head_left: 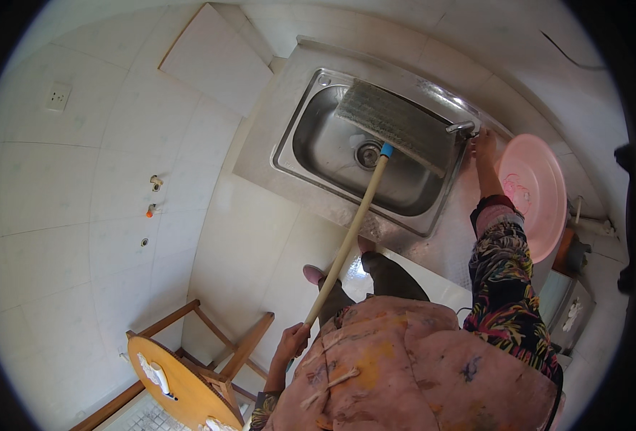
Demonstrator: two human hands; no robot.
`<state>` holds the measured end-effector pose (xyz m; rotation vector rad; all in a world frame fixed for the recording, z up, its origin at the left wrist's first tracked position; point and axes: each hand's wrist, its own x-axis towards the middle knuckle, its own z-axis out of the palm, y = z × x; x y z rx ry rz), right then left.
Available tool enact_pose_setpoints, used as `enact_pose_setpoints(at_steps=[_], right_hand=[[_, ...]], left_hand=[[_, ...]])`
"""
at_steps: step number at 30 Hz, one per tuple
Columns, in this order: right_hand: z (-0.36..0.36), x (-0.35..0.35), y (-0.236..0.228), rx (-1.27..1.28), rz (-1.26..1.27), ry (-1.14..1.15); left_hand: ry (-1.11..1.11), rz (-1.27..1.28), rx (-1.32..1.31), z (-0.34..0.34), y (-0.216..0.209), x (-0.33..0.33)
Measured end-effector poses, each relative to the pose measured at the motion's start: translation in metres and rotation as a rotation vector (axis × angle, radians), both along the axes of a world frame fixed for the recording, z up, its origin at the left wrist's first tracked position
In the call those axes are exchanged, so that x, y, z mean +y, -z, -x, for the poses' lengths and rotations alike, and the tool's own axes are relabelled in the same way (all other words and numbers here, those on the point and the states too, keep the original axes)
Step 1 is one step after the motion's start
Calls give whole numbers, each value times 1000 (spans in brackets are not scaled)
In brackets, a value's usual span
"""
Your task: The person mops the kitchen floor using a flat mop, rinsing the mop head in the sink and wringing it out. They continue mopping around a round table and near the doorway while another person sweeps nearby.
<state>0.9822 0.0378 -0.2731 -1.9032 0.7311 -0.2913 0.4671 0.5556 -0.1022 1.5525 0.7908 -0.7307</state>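
Observation:
A flat mop [359,225] with a long beige handle and a blue joint slants up from the lower middle. Its wide grey head [390,122] lies tilted across the steel sink [325,129], over the far and right part of the basin. My left hand [294,340] is wrapped round the handle near its lower end, close to my side. At the sink's right rim my right hand [484,146] is at the tap [461,128], fingers bent at its base and partly hidden. Whether water runs from the spout is hard to see.
A pink plastic basin [551,179] stands on the steel counter beside my right forearm. On the lower left are a round wooden stool [181,370] and a wooden frame [249,345]. Wall pipe outlets [152,208] and a socket [58,97] show on the left wall.

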Motion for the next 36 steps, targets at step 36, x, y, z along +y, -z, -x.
enact_pose_setpoints(at_steps=[36], right_hand=[[70,205,34,69,635,-518]], left_hand=[[107,-249,27,-24,-40,-5]])
